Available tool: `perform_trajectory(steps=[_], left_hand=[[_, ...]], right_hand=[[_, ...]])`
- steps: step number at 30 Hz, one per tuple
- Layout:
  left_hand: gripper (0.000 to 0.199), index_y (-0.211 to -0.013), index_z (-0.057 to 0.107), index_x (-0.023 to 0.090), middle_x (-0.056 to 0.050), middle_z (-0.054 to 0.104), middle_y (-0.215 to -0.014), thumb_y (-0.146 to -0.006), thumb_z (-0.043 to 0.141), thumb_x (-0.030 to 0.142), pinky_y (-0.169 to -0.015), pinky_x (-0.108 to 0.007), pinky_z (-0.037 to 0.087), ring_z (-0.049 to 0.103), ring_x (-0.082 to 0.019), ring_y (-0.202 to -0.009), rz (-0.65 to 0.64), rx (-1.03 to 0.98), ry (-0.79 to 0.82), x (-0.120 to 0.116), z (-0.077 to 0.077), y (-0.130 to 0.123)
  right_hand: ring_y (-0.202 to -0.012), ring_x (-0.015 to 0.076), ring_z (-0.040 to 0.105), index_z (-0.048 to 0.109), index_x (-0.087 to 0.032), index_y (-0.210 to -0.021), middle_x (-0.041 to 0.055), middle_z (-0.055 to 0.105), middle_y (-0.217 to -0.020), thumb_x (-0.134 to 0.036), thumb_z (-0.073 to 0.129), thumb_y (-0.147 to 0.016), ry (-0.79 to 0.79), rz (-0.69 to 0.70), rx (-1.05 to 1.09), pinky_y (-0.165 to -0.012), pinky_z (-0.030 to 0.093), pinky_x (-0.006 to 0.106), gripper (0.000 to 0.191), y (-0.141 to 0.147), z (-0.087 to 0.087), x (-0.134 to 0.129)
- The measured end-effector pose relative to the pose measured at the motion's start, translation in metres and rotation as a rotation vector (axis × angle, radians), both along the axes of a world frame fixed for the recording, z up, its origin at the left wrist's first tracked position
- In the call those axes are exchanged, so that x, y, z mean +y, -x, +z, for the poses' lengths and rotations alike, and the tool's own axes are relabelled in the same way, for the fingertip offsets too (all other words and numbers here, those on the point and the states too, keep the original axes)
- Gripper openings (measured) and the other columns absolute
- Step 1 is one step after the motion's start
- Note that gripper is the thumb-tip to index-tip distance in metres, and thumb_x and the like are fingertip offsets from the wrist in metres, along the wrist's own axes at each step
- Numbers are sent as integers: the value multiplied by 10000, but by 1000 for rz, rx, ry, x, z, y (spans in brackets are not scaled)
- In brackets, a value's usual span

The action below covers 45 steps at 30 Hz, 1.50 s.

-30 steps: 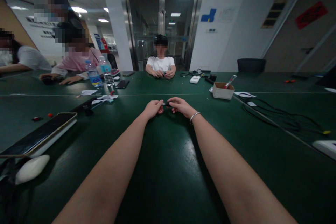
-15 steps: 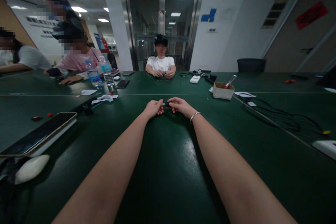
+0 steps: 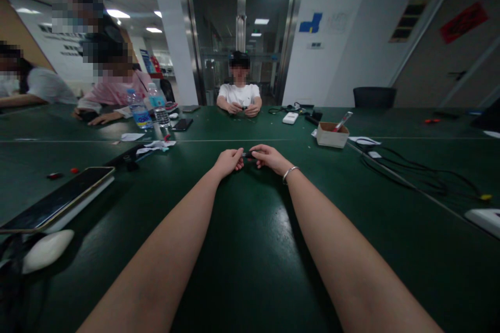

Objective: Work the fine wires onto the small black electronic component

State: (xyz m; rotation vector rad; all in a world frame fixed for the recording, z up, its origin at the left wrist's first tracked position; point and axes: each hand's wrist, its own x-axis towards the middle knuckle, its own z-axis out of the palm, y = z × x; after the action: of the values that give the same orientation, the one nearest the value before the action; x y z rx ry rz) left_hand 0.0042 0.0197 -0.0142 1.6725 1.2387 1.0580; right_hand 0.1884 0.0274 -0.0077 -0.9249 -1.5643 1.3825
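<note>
Both my arms stretch forward over the dark green table. Between my fingertips is a small dark object, too small to name, with a lighter part toward the left. My left hand pinches its left end with thumb and fingers. My right hand, with a silver bangle on the wrist, grips its dark right end. My fingers cover much of the object, and it is held just above the tabletop.
At left lie a phone on a white box, a white mouse-shaped object and paper scraps. Two water bottles stand farther back. At right are a small box and black cables. People sit across and at left.
My hands stay in nearly the same place; the small object between them looks slightly turned, with less of its light part showing. At left, a co-worker's hands have shifted slightly.
</note>
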Motion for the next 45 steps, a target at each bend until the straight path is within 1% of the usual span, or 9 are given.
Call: perform_trajectory(steps=[9,15,21,24,28,33,36,40,45], left_hand=[[297,-734,557,149,-33,604,-674,-815,572,434,-472,-199,441,555,-100,-555,-9,-28,-45,-4,1,0],[224,-859,550,153,10,559,-661,-735,687,279,-498,-197,451,548,-90,-570,-30,-137,-38,-9,5,-1],[194,-838,546,159,-9,583,-733,-768,647,309,-505,-180,446,529,-71,-574,0,-219,88,-11,12,-3],[235,-863,545,166,-9,595,-761,-728,693,290,-544,-185,461,565,-89,-645,-13,-234,94,-12,15,-3],[262,-929,539,154,-42,624,-734,-827,575,392,-542,-206,453,587,-106,-609,-26,-208,184,-13,17,-3],[219,-995,546,166,-5,593,-714,-798,608,239,-553,-192,452,556,-86,-605,-17,-156,132,-12,17,-5],[169,-972,559,157,-2,567,-675,-854,520,272,-516,-189,437,522,-81,-557,-8,-148,129,-11,15,-5],[159,-966,566,156,0,563,-691,-829,549,235,-498,-181,424,515,-79,-561,-3,-154,91,-9,13,-4],[189,-949,586,131,15,521,-599,-883,446,241,-438,-175,371,430,-61,-453,-35,-121,73,-6,11,-2]], right_hand=[[-453,62,529,585,-132,-890,28,664,-633,-216,602,-871,19,-36,9,-444,481,150,87,1,1,-1],[-444,64,530,583,-124,-861,38,665,-610,-238,584,-889,29,-48,5,-438,476,146,118,1,0,0],[-436,62,529,584,-118,-853,42,669,-605,-228,566,-900,33,-40,0,-431,471,141,121,1,-1,1],[-436,62,532,585,-120,-840,39,670,-600,-225,583,-888,39,-29,5,-434,472,141,115,1,0,1],[-436,62,534,590,-123,-830,35,668,-597,-225,590,-883,40,-33,5,-436,473,141,115,1,0,0],[-446,62,536,595,-120,-850,40,671,-609,-201,572,-892,47,-28,-1,-442,474,139,94,1,2,-1],[-453,64,537,595,-118,-861,44,673,-614,-184,554,-900,49,-30,-6,-447,476,141,86,1,3,-2],[-459,65,538,598,-116,-861,46,674,-620,-177,562,-892,46,-14,2,-455,479,144,78,1,2,-1],[-467,67,543,608,-115,-869,48,676,-631,-190,589,-874,35,1,7,-458,476,147,78,0,-1,1]])
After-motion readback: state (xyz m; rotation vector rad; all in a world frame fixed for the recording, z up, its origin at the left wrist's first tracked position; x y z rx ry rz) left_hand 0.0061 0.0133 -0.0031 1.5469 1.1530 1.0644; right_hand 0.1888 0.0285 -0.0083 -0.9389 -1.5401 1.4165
